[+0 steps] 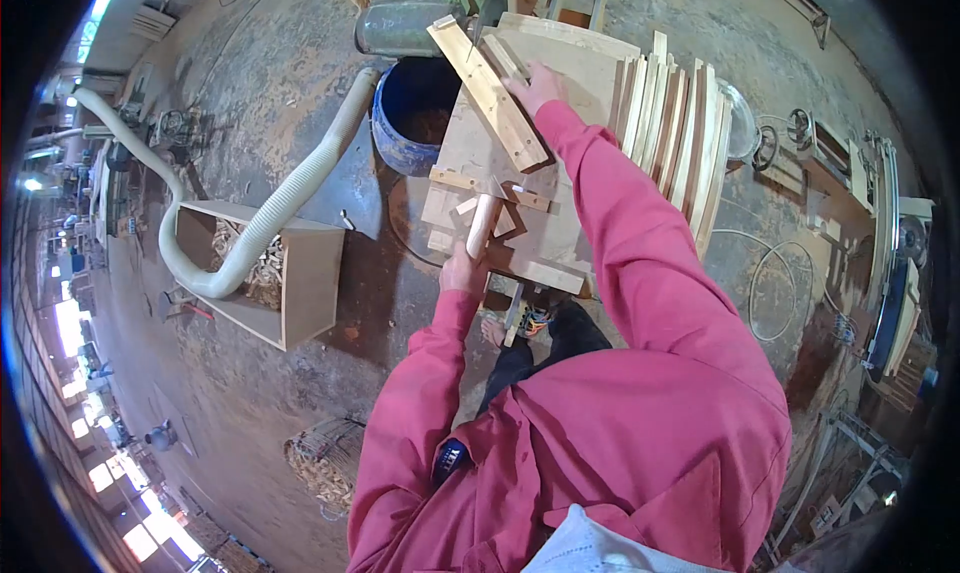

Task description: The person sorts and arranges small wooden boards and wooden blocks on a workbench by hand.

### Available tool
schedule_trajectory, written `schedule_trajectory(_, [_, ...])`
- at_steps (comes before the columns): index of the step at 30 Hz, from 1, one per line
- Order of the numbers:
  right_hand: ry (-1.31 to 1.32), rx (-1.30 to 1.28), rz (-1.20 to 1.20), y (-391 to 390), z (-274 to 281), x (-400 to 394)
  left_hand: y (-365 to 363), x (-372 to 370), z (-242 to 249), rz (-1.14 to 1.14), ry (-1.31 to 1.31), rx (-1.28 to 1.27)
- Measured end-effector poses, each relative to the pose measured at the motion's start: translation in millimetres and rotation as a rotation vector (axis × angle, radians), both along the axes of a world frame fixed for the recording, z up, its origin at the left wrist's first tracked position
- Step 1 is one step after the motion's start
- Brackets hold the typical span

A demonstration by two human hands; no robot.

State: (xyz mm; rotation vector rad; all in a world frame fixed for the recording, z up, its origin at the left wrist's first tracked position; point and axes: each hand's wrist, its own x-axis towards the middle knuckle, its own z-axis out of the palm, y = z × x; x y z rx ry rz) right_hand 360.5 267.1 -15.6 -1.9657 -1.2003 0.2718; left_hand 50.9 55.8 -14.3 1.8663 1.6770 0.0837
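My left hand (459, 270) is closed round the lower end of a pale wooden piece (482, 225) at the near left of the worktable (570, 213). Near the table's far side, my right hand (541, 88) rests at a short wooden strip (503, 57); its fingers are partly hidden, and I cannot tell how firmly they hold it. Beside that strip, a long light board (490, 98) lies diagonally. Small wood offcuts (508, 222) lie just right of the piece in my left hand.
Several long curved strips (672, 123) stack along the table's right side. A blue barrel (403, 151) stands at its left. Further left, a ribbed hose (290, 198) runs into a wooden box (312, 283) of shavings. A round blade (492, 8) is at the far edge.
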Motion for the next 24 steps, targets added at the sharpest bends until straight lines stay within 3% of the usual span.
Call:
schedule_trajectory(6, [0.151, -0.075, 0.118, -48, -4, -28, -22, -17, 5, 0.039, 0.043, -0.027])
schedule_trajectory(9, [-0.015, -0.069, 0.098, -58, -12, -46, -35, -33, 4, 0.015, 0.039, -0.04])
schedule_trajectory(24, [-0.016, -0.124, 0.143, 2, -22, -65, -52, -49, 17, 0.02, 0.016, -0.127])
